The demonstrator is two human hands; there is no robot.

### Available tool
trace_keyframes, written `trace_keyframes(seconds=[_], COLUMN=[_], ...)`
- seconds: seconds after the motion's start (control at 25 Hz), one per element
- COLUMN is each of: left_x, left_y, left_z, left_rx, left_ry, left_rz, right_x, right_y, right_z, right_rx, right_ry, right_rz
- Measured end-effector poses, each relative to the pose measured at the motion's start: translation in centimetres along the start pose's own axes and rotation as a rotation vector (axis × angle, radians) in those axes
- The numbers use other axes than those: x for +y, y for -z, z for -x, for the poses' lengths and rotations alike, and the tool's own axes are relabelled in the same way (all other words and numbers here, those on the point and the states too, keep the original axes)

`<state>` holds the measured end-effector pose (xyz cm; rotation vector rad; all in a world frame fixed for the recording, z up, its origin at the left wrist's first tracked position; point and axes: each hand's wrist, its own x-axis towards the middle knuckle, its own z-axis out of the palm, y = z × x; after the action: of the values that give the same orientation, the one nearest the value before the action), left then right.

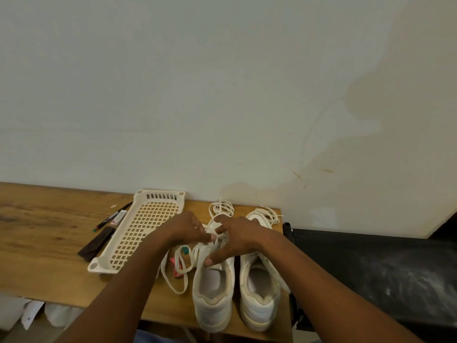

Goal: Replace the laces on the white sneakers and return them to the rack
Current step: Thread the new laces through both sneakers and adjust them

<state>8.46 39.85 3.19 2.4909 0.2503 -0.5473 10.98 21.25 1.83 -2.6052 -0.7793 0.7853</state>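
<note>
Wooden table [37, 243] bears sneakers [259, 293], rack [146, 226], laces [178, 271].

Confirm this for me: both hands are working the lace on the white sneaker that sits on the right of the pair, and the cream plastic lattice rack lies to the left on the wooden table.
One thing is wrong. The head view shows the left hand and right hand working the white lace on the left white sneaker, not the right white sneaker. The cream plastic lattice rack does lie left on the wooden table.

Marker pen [112, 217], small eraser [119, 217], dark brown pouch [96, 244] on wooden table [44, 243].
</note>
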Motion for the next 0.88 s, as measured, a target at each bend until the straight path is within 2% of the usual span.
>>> trace_keyframes(seconds=[0.12,0.2,0.28,0.36,0.4,0.44,0.48,0.56,0.6,0.68,0.8,0.88], left_x=[-0.1,0.1,0.2,-0.1,-0.3,-0.6,-0.7,-1.1,-1.1,-1.2,-0.6,-0.2], left_y=[0.2,0.7,1.8,3.1,3.6,3.7,3.5,2.3,1.7,1.1,1.0,0.7], left_z=[0.0,0.4,1.2,2.0,2.3,2.3,2.2,1.6,1.3,0.6,0.5,0.7], left_rx=[-0.007,0.009,0.052,0.015,-0.015,-0.027,-0.016,-0.019,-0.034,-0.013,0.055,0.044], left_ry=[0.006,0.016,-0.076,-0.199,-0.216,-0.195,-0.125,0.053,0.103,0.106,-0.010,-0.071], left_rz=[0.009,0.105,0.391,0.777,0.891,0.878,0.722,0.212,0.041,-0.029,0.065,0.023], right_x=[0.2,0.2,0.1,0.1,0.1,0.2,0.3,0.5,0.6,0.8,1.1,1.3], right_y=[0.0,0.2,0.4,0.5,0.6,0.7,0.7,0.8,0.9,1.3,1.4,1.4], right_z=[-0.1,0.1,0.4,0.5,0.5,0.6,0.6,0.7,0.7,0.8,0.8,0.8], right_rx=[-0.005,-0.008,-0.010,-0.013,-0.018,-0.026,-0.036,-0.040,-0.037,-0.049,-0.088,-0.099], right_ry=[0.000,-0.004,-0.009,-0.008,-0.007,-0.004,-0.002,0.002,0.003,0.003,0.012,0.015], right_rz=[-0.022,-0.028,-0.039,-0.054,-0.064,-0.082,-0.106,-0.160,-0.184,-0.213,-0.228,-0.227])
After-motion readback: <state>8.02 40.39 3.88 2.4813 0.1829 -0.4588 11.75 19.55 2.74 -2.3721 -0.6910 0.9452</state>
